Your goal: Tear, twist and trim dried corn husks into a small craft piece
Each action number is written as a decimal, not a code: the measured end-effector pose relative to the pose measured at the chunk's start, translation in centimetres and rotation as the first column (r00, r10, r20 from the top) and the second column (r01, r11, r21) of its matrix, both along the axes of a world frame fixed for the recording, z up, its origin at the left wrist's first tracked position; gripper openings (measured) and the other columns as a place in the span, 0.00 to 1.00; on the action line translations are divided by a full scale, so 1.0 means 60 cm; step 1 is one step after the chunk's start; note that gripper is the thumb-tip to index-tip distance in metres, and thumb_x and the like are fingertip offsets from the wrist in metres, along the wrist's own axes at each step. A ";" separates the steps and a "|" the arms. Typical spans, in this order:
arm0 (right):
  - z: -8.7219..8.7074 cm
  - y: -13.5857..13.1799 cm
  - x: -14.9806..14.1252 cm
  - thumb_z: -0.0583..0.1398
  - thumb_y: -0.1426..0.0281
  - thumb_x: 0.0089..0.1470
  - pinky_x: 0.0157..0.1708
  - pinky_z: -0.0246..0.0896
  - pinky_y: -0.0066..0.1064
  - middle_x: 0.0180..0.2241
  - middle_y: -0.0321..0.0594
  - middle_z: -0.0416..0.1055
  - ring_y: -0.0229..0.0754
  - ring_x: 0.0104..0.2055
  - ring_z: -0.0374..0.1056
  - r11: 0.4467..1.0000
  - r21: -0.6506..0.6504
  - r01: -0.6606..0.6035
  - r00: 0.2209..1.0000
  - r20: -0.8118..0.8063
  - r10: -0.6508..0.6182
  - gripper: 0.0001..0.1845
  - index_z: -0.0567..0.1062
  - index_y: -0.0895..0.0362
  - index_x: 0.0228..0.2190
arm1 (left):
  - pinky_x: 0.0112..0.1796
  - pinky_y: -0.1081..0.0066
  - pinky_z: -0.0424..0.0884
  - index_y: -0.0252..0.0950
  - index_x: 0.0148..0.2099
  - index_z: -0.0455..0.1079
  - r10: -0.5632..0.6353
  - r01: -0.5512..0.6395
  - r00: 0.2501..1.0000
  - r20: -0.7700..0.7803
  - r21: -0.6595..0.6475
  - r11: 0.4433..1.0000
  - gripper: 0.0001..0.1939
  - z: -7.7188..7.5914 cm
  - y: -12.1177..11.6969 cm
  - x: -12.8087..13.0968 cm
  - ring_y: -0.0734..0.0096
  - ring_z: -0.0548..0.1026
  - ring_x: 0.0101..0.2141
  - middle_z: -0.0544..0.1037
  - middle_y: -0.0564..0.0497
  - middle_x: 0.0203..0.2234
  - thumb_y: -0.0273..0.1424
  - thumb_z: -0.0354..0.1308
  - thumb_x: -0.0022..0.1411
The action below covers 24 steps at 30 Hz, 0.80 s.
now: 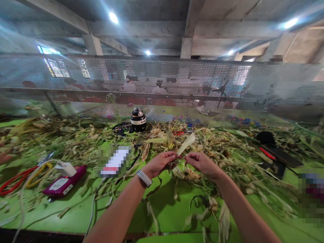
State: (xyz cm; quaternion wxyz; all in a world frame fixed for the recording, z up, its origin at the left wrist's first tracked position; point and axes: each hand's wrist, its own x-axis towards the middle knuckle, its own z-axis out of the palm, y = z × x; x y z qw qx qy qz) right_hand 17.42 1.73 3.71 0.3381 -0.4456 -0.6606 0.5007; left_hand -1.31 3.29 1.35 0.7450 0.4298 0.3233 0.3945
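Observation:
A pale corn husk leaf (186,143) stands up at a slant from the fingers of my left hand (162,162), which is closed on its lower end. Just to the right, my right hand (200,163) is pinched, its fingertips close to the base of the leaf. Whatever lies between those fingertips is too small to make out. Another husk piece with a yellowish stalk (158,140) rests on the pile behind my hands. Dry husk strips (191,174) and greenish shreds lie below and around both hands on the green tabletop (168,216).
Left of me are a purple power box (64,184) with a white plug (66,168), scissors with red handles (19,179) and a blurred-out flat device (116,161) on a cable. A black round container (138,119) stands before the perforated metal screen (167,77). A dark flat object (285,154) lies right.

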 end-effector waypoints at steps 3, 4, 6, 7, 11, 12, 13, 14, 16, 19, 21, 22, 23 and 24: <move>0.004 0.003 0.006 0.60 0.49 0.42 0.14 0.33 0.25 0.14 0.27 0.49 0.29 0.16 0.41 0.996 0.070 0.055 0.998 -0.036 -0.053 0.23 0.68 0.57 0.20 | 0.25 0.79 0.61 0.31 0.29 0.74 0.006 -0.003 0.999 -0.053 0.047 0.999 0.16 0.000 -0.001 -0.001 0.83 0.66 0.20 0.72 0.55 0.19 0.37 0.69 0.39; 0.005 0.004 0.009 0.60 0.50 0.43 0.15 0.34 0.25 0.14 0.27 0.49 0.29 0.16 0.41 0.993 0.095 0.070 0.997 -0.037 -0.067 0.22 0.68 0.57 0.20 | 0.24 0.79 0.60 0.31 0.29 0.74 -0.005 0.010 0.997 -0.079 0.065 0.998 0.16 0.000 -0.001 -0.001 0.83 0.65 0.19 0.72 0.55 0.18 0.37 0.69 0.39; 0.006 0.006 0.013 0.60 0.52 0.44 0.16 0.37 0.25 0.15 0.28 0.52 0.30 0.17 0.44 0.982 0.165 0.091 0.996 -0.008 -0.091 0.21 0.69 0.57 0.20 | 0.23 0.79 0.59 0.30 0.30 0.74 -0.025 0.038 0.990 -0.139 0.096 0.995 0.18 0.001 -0.002 -0.001 0.83 0.65 0.19 0.72 0.55 0.18 0.39 0.68 0.40; 0.006 0.008 0.015 0.60 0.53 0.44 0.16 0.39 0.25 0.15 0.29 0.54 0.30 0.18 0.46 0.974 0.205 0.100 0.994 0.017 -0.106 0.20 0.69 0.58 0.19 | 0.24 0.79 0.60 0.30 0.30 0.74 -0.024 0.041 0.987 -0.161 0.105 0.994 0.18 0.001 -0.002 -0.001 0.83 0.66 0.19 0.73 0.54 0.18 0.39 0.68 0.40; 0.004 0.013 0.021 0.59 0.55 0.46 0.20 0.45 0.26 0.17 0.31 0.58 0.33 0.21 0.51 0.937 0.331 0.112 0.980 0.120 -0.160 0.19 0.68 0.58 0.18 | 0.31 0.75 0.66 0.31 0.32 0.73 0.011 0.008 0.988 -0.157 0.115 0.993 0.19 0.000 -0.001 -0.001 0.78 0.71 0.24 0.76 0.52 0.21 0.38 0.69 0.39; 0.003 0.014 0.023 0.58 0.55 0.47 0.21 0.46 0.26 0.18 0.31 0.58 0.33 0.21 0.52 0.929 0.351 0.114 0.975 0.138 -0.172 0.19 0.69 0.58 0.19 | 0.33 0.74 0.67 0.31 0.32 0.73 0.016 0.001 0.989 -0.147 0.115 0.993 0.18 0.000 -0.001 -0.002 0.78 0.72 0.25 0.76 0.52 0.22 0.37 0.69 0.39; 0.001 0.014 0.024 0.58 0.56 0.48 0.22 0.47 0.26 0.18 0.32 0.59 0.34 0.21 0.53 0.922 0.369 0.118 0.971 0.152 -0.185 0.18 0.69 0.58 0.19 | 0.34 0.74 0.68 0.31 0.30 0.72 0.017 -0.001 0.990 -0.141 0.113 0.994 0.17 0.000 0.000 -0.003 0.77 0.73 0.25 0.77 0.52 0.22 0.36 0.69 0.39; 0.000 0.015 0.024 0.57 0.56 0.49 0.23 0.47 0.26 0.18 0.32 0.60 0.34 0.22 0.53 0.914 0.387 0.122 0.966 0.165 -0.199 0.18 0.70 0.58 0.20 | 0.34 0.73 0.68 0.31 0.29 0.71 0.013 0.003 0.990 -0.141 0.111 0.994 0.16 0.000 0.000 -0.004 0.77 0.73 0.25 0.77 0.51 0.22 0.36 0.69 0.39; -0.002 0.014 0.024 0.57 0.58 0.50 0.24 0.49 0.27 0.19 0.33 0.62 0.35 0.23 0.55 0.897 0.423 0.128 0.956 0.189 -0.226 0.17 0.71 0.58 0.21 | 0.33 0.74 0.68 0.31 0.27 0.71 -0.005 0.023 0.989 -0.151 0.117 0.993 0.15 0.001 0.000 -0.007 0.76 0.73 0.25 0.77 0.51 0.21 0.35 0.69 0.40; -0.004 0.013 0.021 0.57 0.59 0.50 0.24 0.49 0.27 0.19 0.34 0.64 0.36 0.23 0.56 0.877 0.459 0.145 0.937 0.222 -0.271 0.15 0.73 0.58 0.22 | 0.33 0.74 0.68 0.31 0.27 0.73 -0.065 0.096 0.976 -0.208 0.142 0.985 0.13 0.003 -0.002 -0.013 0.76 0.73 0.25 0.78 0.50 0.22 0.34 0.68 0.42; -0.005 0.011 0.018 0.58 0.59 0.50 0.23 0.48 0.27 0.18 0.33 0.63 0.35 0.21 0.55 0.871 0.466 0.154 0.929 0.233 -0.289 0.15 0.73 0.57 0.22 | 0.34 0.73 0.67 0.31 0.28 0.74 -0.108 0.151 0.961 -0.255 0.156 0.976 0.12 0.005 -0.003 -0.016 0.76 0.74 0.25 0.78 0.49 0.23 0.34 0.67 0.43; -0.005 0.010 0.018 0.58 0.59 0.50 0.22 0.47 0.27 0.17 0.33 0.63 0.35 0.21 0.55 0.870 0.469 0.155 0.927 0.235 -0.291 0.15 0.73 0.57 0.21 | 0.34 0.73 0.67 0.31 0.29 0.75 -0.126 0.174 0.953 -0.274 0.158 0.972 0.12 0.006 -0.003 -0.016 0.75 0.73 0.26 0.78 0.49 0.24 0.34 0.67 0.43; -0.005 0.010 0.017 0.58 0.59 0.50 0.22 0.47 0.27 0.17 0.33 0.63 0.35 0.21 0.54 0.868 0.473 0.151 0.927 0.237 -0.290 0.15 0.73 0.57 0.21 | 0.33 0.73 0.67 0.32 0.30 0.75 -0.133 0.185 0.949 -0.287 0.162 0.969 0.12 0.006 -0.003 -0.017 0.75 0.73 0.25 0.78 0.49 0.24 0.35 0.67 0.43; -0.004 0.010 0.018 0.58 0.59 0.50 0.22 0.47 0.27 0.17 0.33 0.63 0.35 0.21 0.54 0.865 0.480 0.147 0.926 0.239 -0.291 0.15 0.73 0.57 0.21 | 0.32 0.73 0.66 0.32 0.30 0.75 -0.131 0.188 0.945 -0.300 0.172 0.967 0.12 0.007 -0.003 -0.017 0.75 0.73 0.25 0.78 0.49 0.23 0.35 0.67 0.43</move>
